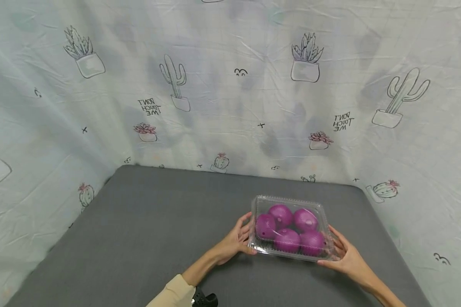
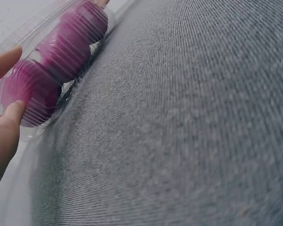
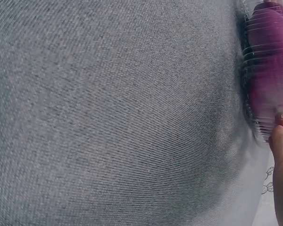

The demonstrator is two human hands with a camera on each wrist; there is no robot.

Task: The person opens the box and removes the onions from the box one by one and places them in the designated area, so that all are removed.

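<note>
A clear plastic clamshell box (image 1: 284, 254) with a ribbed wall is over the right part of the grey table. Inside it lie several round purple fruits (image 1: 287, 241), their exact kind unclear. My left hand (image 1: 230, 245) grips the box's left end, thumb at the near corner and fingers along the side. At the opposite end my right hand (image 1: 349, 258) holds it, thumb on the near right corner. In the left wrist view, fingertips (image 2: 15, 112) press the clear wall; a finger (image 3: 281, 146) touches it in the right wrist view. Whether the box's base touches the table, I cannot tell.
The grey cloth-covered table (image 1: 146, 221) extends to the left of the box. A pale curtain (image 1: 215, 94) printed with cacti hangs behind it and along both sides. A black device (image 1: 204, 298) shows by the left sleeve at the bottom edge.
</note>
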